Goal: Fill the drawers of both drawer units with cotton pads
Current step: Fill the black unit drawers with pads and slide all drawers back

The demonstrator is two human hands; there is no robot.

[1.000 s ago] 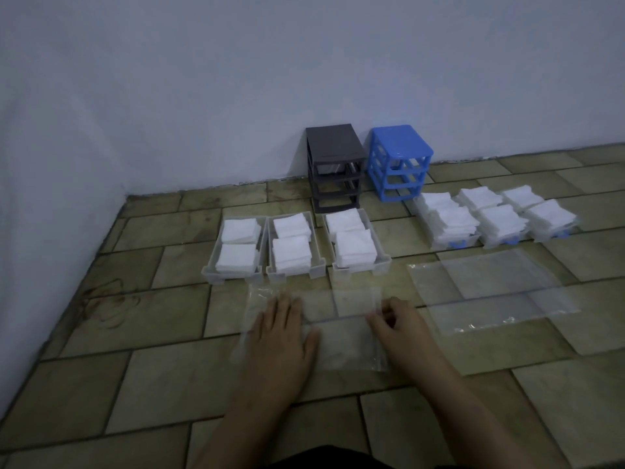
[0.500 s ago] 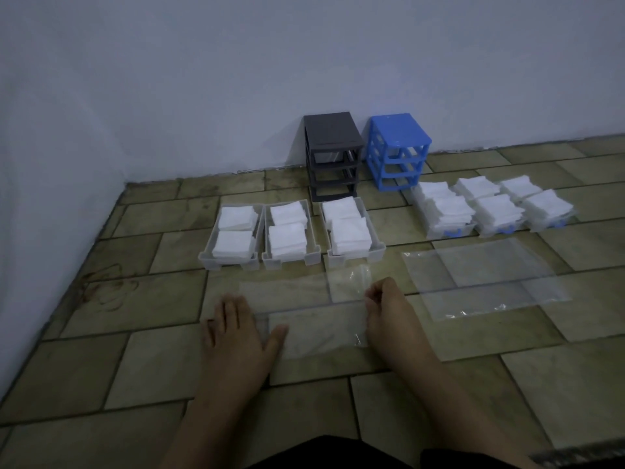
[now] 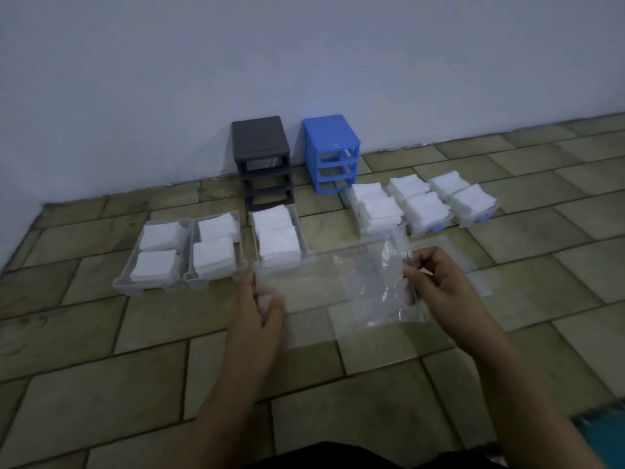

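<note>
A dark grey drawer unit and a blue drawer unit stand empty against the wall. Three clear-grey drawers holding white cotton pads lie on the floor in front of the grey unit. Three blue-fronted drawers heaped with cotton pads lie to the right. My left hand and my right hand hold an empty clear plastic bag lifted off the floor between them, each pinching one end.
Another clear plastic bag lies flat on the tiled floor behind my right hand. The white wall runs behind the units and along the left. A teal object shows at the lower right edge.
Both hands have lifted the plastic bag off the floor. The left hand went from lying flat to pinching the bag's left end. The camera has moved closer.
</note>
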